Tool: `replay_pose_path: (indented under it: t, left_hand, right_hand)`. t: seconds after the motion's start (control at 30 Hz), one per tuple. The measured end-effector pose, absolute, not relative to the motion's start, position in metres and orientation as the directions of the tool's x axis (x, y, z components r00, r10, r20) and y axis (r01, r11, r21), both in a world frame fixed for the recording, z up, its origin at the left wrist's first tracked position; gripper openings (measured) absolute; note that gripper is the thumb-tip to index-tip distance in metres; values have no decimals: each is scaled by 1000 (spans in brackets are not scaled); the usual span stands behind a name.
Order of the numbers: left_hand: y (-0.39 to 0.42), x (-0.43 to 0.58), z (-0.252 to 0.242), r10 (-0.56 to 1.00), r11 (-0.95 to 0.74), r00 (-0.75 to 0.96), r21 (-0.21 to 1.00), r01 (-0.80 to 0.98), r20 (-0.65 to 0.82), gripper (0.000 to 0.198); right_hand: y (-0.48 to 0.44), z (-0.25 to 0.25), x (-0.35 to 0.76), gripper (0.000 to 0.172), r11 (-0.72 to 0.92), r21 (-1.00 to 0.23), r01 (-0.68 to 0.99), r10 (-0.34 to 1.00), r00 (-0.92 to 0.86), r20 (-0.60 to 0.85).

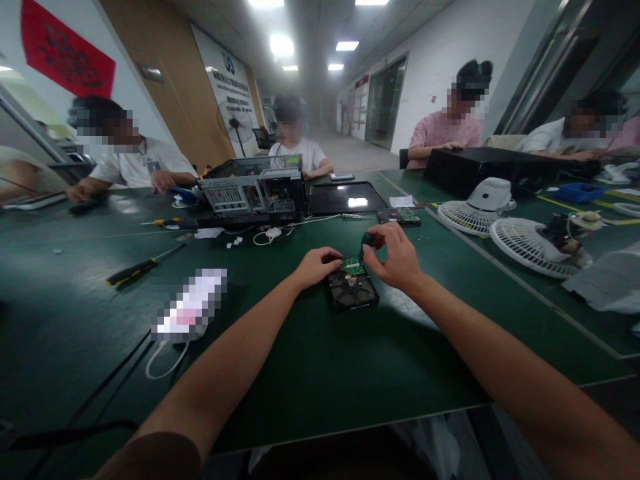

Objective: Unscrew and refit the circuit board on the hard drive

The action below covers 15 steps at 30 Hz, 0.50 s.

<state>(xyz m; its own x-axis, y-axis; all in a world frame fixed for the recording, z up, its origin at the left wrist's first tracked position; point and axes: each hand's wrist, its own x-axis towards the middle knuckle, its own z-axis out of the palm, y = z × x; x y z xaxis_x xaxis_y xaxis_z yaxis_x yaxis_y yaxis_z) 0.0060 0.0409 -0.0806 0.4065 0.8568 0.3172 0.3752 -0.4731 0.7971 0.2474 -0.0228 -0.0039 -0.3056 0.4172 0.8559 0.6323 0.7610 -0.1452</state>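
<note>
Pinching a small dark piece (pixel 367 239) between thumb and forefinger, we have the right hand (pixel 395 259) closed tight on it just above the far end of the hard drive (pixel 353 292), the other fingers arched loosely over the top. What the piece is we cannot make out, as it is small and half hidden. On the other side the left hand (pixel 316 265) is curled, fingers drawn together and pressed on the drive's far left corner, pinning it down. The drive lies flat on the dark green table (pixel 300 373) between the two hands, its green circuit board (pixel 353 267) showing at the far end beside our fingertips. To our eye, what matters here is a steady base: the left hand's weight should bear straight down so the drive cannot skate on the mat, and the right pinch should work square to the board, light and controlled, with no twisting near that green strip. Moving outward, a yellow-and-black screwdriver (pixel 143 267) lies well off to the left, an opened computer case (pixel 255 193) stands beyond the drive, a loose board (pixel 400 215) sits near it, and white fan grilles (pixel 525 247) lie to the right. Other people sit along the far side, hands on their own work.
</note>
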Motion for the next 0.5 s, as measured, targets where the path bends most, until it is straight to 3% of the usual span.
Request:
replay_pose_path:
  t: [0.37,0.5]
  left_hand:
    - [41,6,-79,851,-489,414,775,399,323,27]
    - [41,6,-80,848,-496,414,769,403,331,28]
  right_hand:
    - [-20,-6,247,32,720,-170,673,427,-236,873]
    - [-21,-7,247,33,770,-182,612,422,-275,864]
